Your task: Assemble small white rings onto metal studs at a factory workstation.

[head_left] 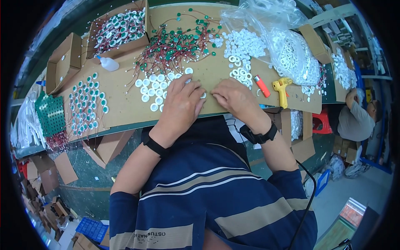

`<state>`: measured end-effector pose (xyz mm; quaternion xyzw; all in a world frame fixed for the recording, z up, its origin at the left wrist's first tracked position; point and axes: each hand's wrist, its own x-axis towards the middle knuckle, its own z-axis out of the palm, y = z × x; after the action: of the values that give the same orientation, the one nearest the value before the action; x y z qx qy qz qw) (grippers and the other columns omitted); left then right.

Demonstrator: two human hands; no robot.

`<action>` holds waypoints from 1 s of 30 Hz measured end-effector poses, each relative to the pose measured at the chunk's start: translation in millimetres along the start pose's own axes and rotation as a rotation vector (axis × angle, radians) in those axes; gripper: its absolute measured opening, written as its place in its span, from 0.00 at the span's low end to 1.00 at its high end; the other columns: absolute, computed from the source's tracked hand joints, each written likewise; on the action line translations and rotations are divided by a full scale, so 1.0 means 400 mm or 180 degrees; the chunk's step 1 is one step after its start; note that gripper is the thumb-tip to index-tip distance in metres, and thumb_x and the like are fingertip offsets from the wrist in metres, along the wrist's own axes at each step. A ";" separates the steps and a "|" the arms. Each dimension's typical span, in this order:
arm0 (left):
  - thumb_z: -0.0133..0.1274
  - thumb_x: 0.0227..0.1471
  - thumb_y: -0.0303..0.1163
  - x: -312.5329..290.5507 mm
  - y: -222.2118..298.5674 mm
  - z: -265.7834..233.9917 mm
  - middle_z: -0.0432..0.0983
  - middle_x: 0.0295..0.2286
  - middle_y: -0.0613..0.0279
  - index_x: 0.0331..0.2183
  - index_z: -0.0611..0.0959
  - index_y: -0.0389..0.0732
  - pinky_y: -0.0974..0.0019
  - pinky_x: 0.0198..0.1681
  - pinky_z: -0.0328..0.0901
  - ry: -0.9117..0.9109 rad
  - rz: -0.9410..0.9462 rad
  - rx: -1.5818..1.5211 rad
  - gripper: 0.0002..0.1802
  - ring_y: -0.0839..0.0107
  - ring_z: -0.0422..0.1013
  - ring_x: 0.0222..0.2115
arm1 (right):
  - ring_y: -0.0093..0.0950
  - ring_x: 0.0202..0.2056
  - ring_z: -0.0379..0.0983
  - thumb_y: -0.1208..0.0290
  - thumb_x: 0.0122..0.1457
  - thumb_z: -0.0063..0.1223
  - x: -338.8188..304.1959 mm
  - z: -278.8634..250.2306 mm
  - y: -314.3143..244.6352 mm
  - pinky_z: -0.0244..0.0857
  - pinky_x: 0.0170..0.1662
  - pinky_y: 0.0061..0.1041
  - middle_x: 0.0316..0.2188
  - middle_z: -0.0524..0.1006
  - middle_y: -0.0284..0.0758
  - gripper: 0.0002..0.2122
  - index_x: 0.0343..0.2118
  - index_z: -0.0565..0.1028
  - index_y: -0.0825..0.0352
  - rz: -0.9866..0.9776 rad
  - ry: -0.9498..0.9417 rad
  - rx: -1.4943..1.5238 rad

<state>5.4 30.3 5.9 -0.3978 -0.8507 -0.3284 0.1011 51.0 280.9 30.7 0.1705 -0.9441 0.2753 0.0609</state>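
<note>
My left hand [182, 100] rests low over the cardboard-covered table, its fingers curled down at a white round cap [203, 95] that shows beside the fingertips. Just left of it lie several shallow white round caps [155, 85] in loose rows, some partly hidden by the hand. Across a small gap, my right hand [236, 96] is closed, thumb and fingers drawn together. Whatever it pinches, if anything, is too small to make out. Beyond both hands sits a tangled heap of green round boards with red wires [177, 43].
White rings [240, 75], white discs [243, 43] and a clear bag of rings [293, 56] lie at right, near a red lighter [262, 86] and a yellow glue gun [283, 91]. Left are wired discs [87, 100], a white bottle [109, 63] and cardboard boxes [62, 62]. Another person [356, 118] sits far right.
</note>
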 end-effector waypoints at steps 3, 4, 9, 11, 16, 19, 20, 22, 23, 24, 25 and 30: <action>0.74 0.58 0.28 -0.004 0.000 0.001 0.85 0.55 0.54 0.50 0.93 0.38 0.42 0.73 0.67 -0.0003 -0.0029 -0.0030 0.18 0.45 0.73 0.68 | 0.45 0.45 0.83 0.77 0.65 0.72 -0.005 0.001 -0.004 0.79 0.51 0.44 0.40 0.87 0.39 0.07 0.44 0.91 0.67 0.0043 0.0056 -0.0013; 0.74 0.58 0.28 -0.006 0.001 0.000 0.85 0.55 0.54 0.50 0.93 0.38 0.42 0.73 0.67 0.0020 -0.0046 -0.0016 0.18 0.45 0.73 0.68 | 0.45 0.45 0.83 0.77 0.65 0.72 -0.005 0.002 -0.003 0.79 0.52 0.44 0.41 0.87 0.39 0.07 0.45 0.91 0.67 0.0066 0.0088 -0.0033; 0.74 0.58 0.28 -0.013 0.004 -0.001 0.85 0.56 0.54 0.50 0.93 0.37 0.41 0.73 0.67 0.0097 -0.0109 0.0084 0.18 0.44 0.72 0.68 | 0.45 0.47 0.83 0.76 0.65 0.72 -0.021 -0.005 0.007 0.79 0.53 0.44 0.41 0.87 0.40 0.09 0.47 0.90 0.67 0.0218 0.0215 0.0013; 0.74 0.58 0.28 -0.013 0.005 -0.002 0.85 0.56 0.54 0.50 0.93 0.37 0.41 0.73 0.67 0.0082 -0.0121 0.0085 0.18 0.44 0.72 0.68 | 0.45 0.47 0.83 0.76 0.65 0.72 -0.024 -0.009 -0.002 0.79 0.53 0.43 0.41 0.87 0.40 0.09 0.47 0.90 0.67 0.0231 0.0160 -0.0001; 0.74 0.58 0.28 -0.014 0.006 -0.003 0.85 0.56 0.54 0.51 0.93 0.37 0.41 0.73 0.67 0.0079 -0.0126 0.0116 0.19 0.44 0.72 0.69 | 0.44 0.49 0.82 0.76 0.65 0.74 -0.020 -0.005 -0.011 0.78 0.54 0.43 0.42 0.86 0.40 0.10 0.48 0.90 0.67 0.0157 0.0096 -0.0122; 0.75 0.57 0.28 -0.015 0.004 -0.002 0.85 0.56 0.55 0.51 0.93 0.38 0.41 0.73 0.67 0.0099 -0.0129 0.0115 0.20 0.43 0.72 0.68 | 0.44 0.49 0.82 0.76 0.64 0.74 -0.018 -0.008 -0.018 0.78 0.54 0.43 0.42 0.86 0.40 0.11 0.48 0.90 0.67 0.0131 0.0077 -0.0182; 0.75 0.56 0.27 -0.015 0.004 0.000 0.86 0.56 0.55 0.52 0.93 0.39 0.40 0.72 0.68 0.0106 -0.0135 0.0098 0.20 0.43 0.73 0.68 | 0.44 0.48 0.82 0.76 0.63 0.75 -0.017 -0.012 -0.022 0.78 0.54 0.43 0.42 0.86 0.39 0.11 0.48 0.90 0.67 0.0157 0.0039 -0.0201; 0.76 0.56 0.27 -0.015 0.003 0.001 0.86 0.57 0.56 0.52 0.93 0.40 0.40 0.71 0.68 0.0116 -0.0147 0.0081 0.21 0.43 0.73 0.68 | 0.43 0.48 0.82 0.76 0.63 0.75 -0.013 -0.015 -0.029 0.78 0.54 0.43 0.42 0.86 0.39 0.11 0.47 0.90 0.66 0.0179 -0.0004 -0.0218; 0.75 0.55 0.26 -0.016 0.002 0.001 0.86 0.57 0.56 0.52 0.93 0.40 0.40 0.71 0.68 0.0118 -0.0153 0.0093 0.21 0.42 0.73 0.68 | 0.43 0.47 0.82 0.76 0.63 0.76 -0.008 -0.015 -0.035 0.78 0.53 0.42 0.42 0.86 0.39 0.11 0.47 0.89 0.67 0.0172 0.0028 -0.0190; 0.75 0.55 0.26 -0.017 0.001 0.001 0.86 0.57 0.56 0.52 0.93 0.40 0.40 0.71 0.68 0.0121 -0.0158 0.0105 0.22 0.42 0.73 0.68 | 0.43 0.47 0.82 0.76 0.62 0.76 -0.004 -0.013 -0.041 0.78 0.53 0.42 0.42 0.86 0.39 0.11 0.47 0.89 0.67 0.0166 0.0061 -0.0163; 0.75 0.55 0.26 -0.017 0.002 0.000 0.86 0.57 0.56 0.52 0.93 0.40 0.40 0.71 0.68 0.0122 -0.0162 0.0116 0.22 0.42 0.73 0.68 | 0.43 0.46 0.82 0.76 0.62 0.77 0.000 -0.010 -0.045 0.79 0.52 0.42 0.41 0.86 0.39 0.11 0.47 0.89 0.67 0.0162 0.0095 -0.0136; 0.74 0.55 0.25 -0.016 0.007 -0.003 0.85 0.57 0.56 0.53 0.93 0.39 0.40 0.71 0.68 0.0164 -0.0203 0.0106 0.23 0.42 0.73 0.68 | 0.43 0.45 0.82 0.75 0.62 0.77 0.018 0.018 -0.054 0.79 0.50 0.42 0.40 0.85 0.38 0.11 0.46 0.89 0.66 0.0009 0.0228 -0.0028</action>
<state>11.7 27.0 5.4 -0.3602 -0.8654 -0.3274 0.1190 51.8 257.9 36.9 0.1589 -0.9428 0.2772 0.0951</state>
